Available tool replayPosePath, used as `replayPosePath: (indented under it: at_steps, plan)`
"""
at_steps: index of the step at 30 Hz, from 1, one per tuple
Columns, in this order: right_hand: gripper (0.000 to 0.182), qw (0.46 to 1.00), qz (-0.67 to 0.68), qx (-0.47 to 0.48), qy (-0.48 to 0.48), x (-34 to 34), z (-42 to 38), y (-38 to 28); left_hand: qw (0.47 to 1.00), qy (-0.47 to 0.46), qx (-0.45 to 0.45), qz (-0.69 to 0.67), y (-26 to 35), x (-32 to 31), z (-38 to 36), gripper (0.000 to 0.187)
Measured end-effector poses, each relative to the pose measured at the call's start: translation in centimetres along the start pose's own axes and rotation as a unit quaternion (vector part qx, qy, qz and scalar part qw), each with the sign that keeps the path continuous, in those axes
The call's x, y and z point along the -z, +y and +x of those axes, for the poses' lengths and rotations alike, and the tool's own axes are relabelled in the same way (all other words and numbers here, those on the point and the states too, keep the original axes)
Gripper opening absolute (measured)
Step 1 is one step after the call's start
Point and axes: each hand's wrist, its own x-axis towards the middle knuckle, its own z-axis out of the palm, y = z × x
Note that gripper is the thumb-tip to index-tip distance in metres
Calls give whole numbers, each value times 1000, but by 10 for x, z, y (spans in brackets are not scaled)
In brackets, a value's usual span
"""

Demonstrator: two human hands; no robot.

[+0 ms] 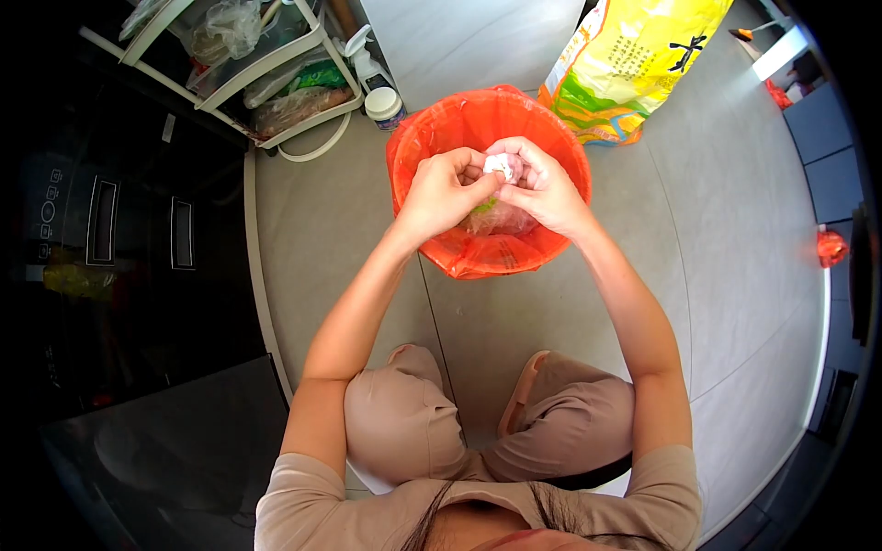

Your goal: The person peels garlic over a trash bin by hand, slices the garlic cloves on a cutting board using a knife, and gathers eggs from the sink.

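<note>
Both hands meet above a bin [397,174] lined with a red plastic bag. Between their fingertips is a small white and pinkish lump that looks like a garlic bulb [499,166]. My left hand [445,191] is closed, thumb and fingers pinching the bulb's left side. From the right, my right hand [546,188] curls its fingers around the bulb, its thumb below. The fingers partly hide it. Down in the bin lie clear crumpled plastic [501,220] and something green, which I cannot make out further.
A yellow and green printed sack [634,69] stands behind the bin to the right. At the back left are a wheeled rack [266,92] with bagged items, a spray bottle [366,60] and a white-lidded jar [384,107]. Black cabinet fronts [138,230] line the left.
</note>
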Motion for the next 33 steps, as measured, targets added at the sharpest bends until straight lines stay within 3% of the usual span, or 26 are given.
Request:
replayPosePath:
  at_steps: [8, 18, 24, 27, 29, 33]
  plan:
    - [29, 979, -187, 56, 60, -5, 3, 14, 986, 33, -40, 157, 8, -8, -3, 26]
    - [34, 957, -276, 62, 58, -7, -1, 12, 978, 15, -77, 195, -7, -16, 0, 23]
    - [32, 958, -272, 54, 65, -9, -1, 11, 981, 22, -70, 179, -2, -16, -2, 20]
    - [32, 972, -217, 65, 67, -12, -1, 7, 985, 33, -80, 151, -11, -12, -2, 18]
    - [34, 995, -94, 22, 38, -5, 0, 6, 988, 38, -108, 109, -20, -11, -3, 18]
    - [37, 1000, 21, -14, 18, 5, -1, 0, 997, -32, 20, -71, -15, -1, 2, 30]
